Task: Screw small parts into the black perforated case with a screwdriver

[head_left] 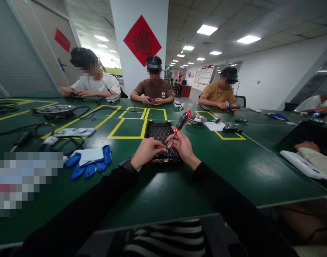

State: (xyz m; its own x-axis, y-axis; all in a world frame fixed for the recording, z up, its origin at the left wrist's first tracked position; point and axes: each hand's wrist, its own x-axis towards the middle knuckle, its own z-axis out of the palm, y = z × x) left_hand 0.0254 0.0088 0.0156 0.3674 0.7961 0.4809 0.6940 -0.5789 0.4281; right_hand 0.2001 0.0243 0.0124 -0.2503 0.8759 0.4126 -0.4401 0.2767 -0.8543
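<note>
My right hand (186,145) grips a screwdriver (183,120) with a black and red handle. The tool slants, handle up to the right, its metal shaft running down to the left. At the shaft's tip, the fingers of my left hand (147,152) are pinched together. Anything between those fingertips is too small to make out. Beneath both hands a black rectangular casing (155,129) lies on the green table (158,200); its inside looks dark and patterned, and my hands partly cover it.
Blue-and-white gloves (91,159) lie left of my left arm, near black cables (79,142) and a flat packet (74,132). Metal round parts (197,120) and a black part (232,129) sit beyond, on the right. Several people work around the table; a white object (302,164) lies at right.
</note>
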